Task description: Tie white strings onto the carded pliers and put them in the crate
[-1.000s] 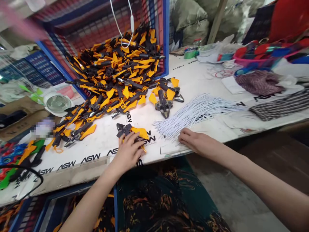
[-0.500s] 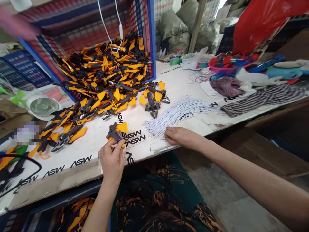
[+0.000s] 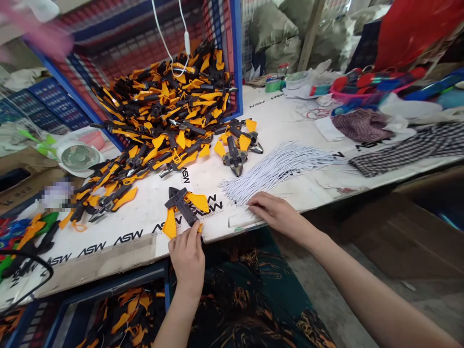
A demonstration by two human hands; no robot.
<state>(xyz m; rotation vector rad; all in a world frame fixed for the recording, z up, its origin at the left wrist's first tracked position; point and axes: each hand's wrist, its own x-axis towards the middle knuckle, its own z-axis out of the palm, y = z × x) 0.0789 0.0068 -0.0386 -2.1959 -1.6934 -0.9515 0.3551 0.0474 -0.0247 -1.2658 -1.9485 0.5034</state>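
Touching the lower end of the black-and-orange pliers (image 3: pixel 182 207) with its fingertips, the bare left hand (image 3: pixel 187 258) sits just below them, arm reaching forward; whether it grips, you cannot tell. The pliers lie flat on the white printed table (image 3: pixel 145 212), long axis slanting down-right toward that hand. The open right hand (image 3: pixel 273 212) rests palm-down just beside a bundle of thin white cords (image 3: pixel 279 169).

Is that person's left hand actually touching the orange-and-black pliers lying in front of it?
Touching: the head view shows the left hand with its fingertips on the lower end of the pliers.
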